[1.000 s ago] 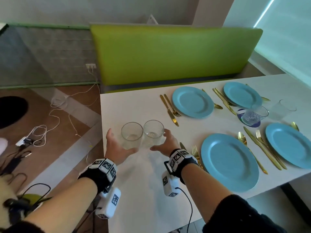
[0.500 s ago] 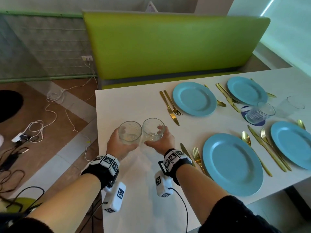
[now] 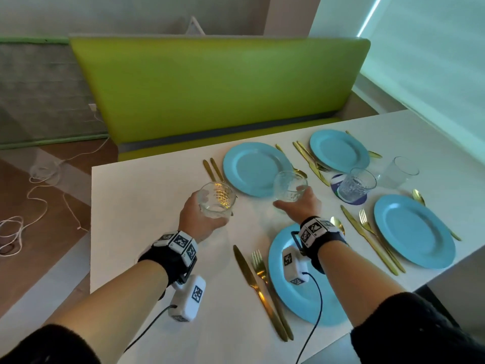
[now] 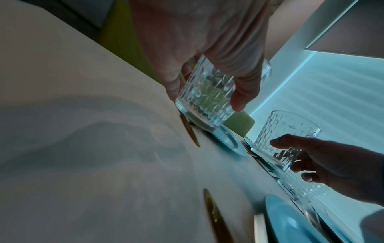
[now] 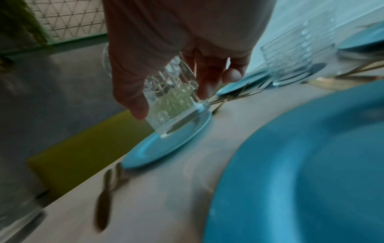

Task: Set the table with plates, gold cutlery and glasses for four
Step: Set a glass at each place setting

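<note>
My left hand [image 3: 202,219] grips a cut clear glass [image 3: 216,199] round its side, held just above the white table [image 3: 147,206] beside the far-left setting's gold knife and fork [image 3: 213,169]. In the left wrist view its fingers [image 4: 173,87] and thumb wrap that glass [image 4: 205,98]. My right hand [image 3: 299,206] grips a second cut glass [image 3: 290,189] over the near edge of the far-left blue plate [image 3: 256,168]. The right wrist view shows this glass [image 5: 172,100] tilted in my curled fingers [image 5: 209,78]. Several blue plates with gold cutlery lie on the table.
A cut glass [image 3: 357,183] stands on a round coaster between the plates, with a plain glass [image 3: 401,170] behind it. The near-left plate [image 3: 309,298] lies under my right wrist, a knife and fork [image 3: 258,285] to its left. A green bench [image 3: 217,88] backs the table.
Both hands have lifted their glasses from the table's left part and carried them right and further in. The glasses, side by side before, are now apart.
</note>
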Demonstrator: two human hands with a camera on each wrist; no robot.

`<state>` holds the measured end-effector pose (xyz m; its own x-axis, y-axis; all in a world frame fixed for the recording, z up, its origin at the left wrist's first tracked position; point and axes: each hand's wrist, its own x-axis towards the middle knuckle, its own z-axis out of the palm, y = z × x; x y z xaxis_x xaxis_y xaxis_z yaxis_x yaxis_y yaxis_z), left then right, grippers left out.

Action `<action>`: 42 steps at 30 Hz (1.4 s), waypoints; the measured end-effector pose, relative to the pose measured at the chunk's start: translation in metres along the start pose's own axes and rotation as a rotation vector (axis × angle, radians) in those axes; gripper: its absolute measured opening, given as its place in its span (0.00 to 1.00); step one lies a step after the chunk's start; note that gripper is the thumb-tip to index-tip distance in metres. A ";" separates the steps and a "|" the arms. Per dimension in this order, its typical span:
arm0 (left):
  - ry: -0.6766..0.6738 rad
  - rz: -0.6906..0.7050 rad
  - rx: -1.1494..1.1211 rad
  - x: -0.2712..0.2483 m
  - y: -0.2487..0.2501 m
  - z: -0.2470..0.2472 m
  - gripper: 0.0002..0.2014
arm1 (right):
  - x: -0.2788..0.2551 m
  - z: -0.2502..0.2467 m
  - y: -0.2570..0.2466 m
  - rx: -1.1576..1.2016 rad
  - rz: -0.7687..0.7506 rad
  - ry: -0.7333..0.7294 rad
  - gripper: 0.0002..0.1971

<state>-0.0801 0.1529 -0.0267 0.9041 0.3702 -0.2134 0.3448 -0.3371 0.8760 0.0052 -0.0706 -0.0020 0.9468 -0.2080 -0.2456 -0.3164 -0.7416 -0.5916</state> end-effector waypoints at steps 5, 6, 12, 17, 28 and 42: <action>-0.032 0.039 -0.020 0.007 0.024 0.043 0.42 | 0.041 -0.031 0.037 -0.021 0.122 0.072 0.43; -0.040 0.038 -0.022 0.008 0.026 0.050 0.42 | 0.046 -0.034 0.043 -0.025 0.141 0.086 0.44; -0.068 0.000 -0.026 0.014 0.037 0.082 0.45 | 0.068 -0.040 0.065 -0.066 0.176 0.090 0.44; -0.054 -0.007 -0.006 0.014 0.045 0.094 0.44 | 0.076 -0.034 0.076 -0.043 0.177 0.065 0.45; -0.025 -0.025 -0.003 0.010 0.048 0.100 0.43 | 0.082 -0.026 0.087 0.004 0.166 0.023 0.47; -0.012 -0.032 0.021 -0.002 0.047 0.101 0.42 | 0.078 -0.025 0.094 -0.022 0.166 -0.012 0.48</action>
<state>-0.0403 0.0486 -0.0283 0.8955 0.3706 -0.2464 0.3787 -0.3435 0.8594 0.0502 -0.1728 -0.0576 0.8808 -0.3216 -0.3475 -0.4670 -0.7111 -0.5256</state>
